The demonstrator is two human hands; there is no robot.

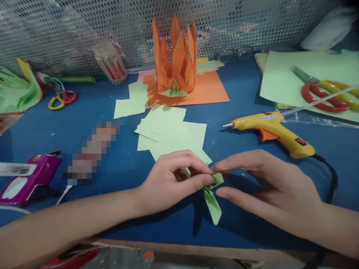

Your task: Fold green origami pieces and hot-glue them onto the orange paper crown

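Note:
Between thumb and fingers, my left hand (171,179) pinches a small folded light-green paper piece (213,207) above the front of the table. One flap of it hangs down and another points right. My right hand (275,186) is close on the right, thumb and forefinger apart around the piece's right end; the forefinger comes very near its upper edge. Just behind lie several light-green paper sheets (168,127), overlapping. Farther back, an orange folded-paper crown shape (176,56) with tall points stands on orange paper (214,89), a green folded piece (175,90) at its front.
A yellow glue gun (269,123) lies right, its cord running down past my right hand. Large scissors (325,95) rest on green sheets (280,74). Left are small scissors (63,98), a jar (110,63) and a purple device (36,179). A mesh panel (134,33) closes the back.

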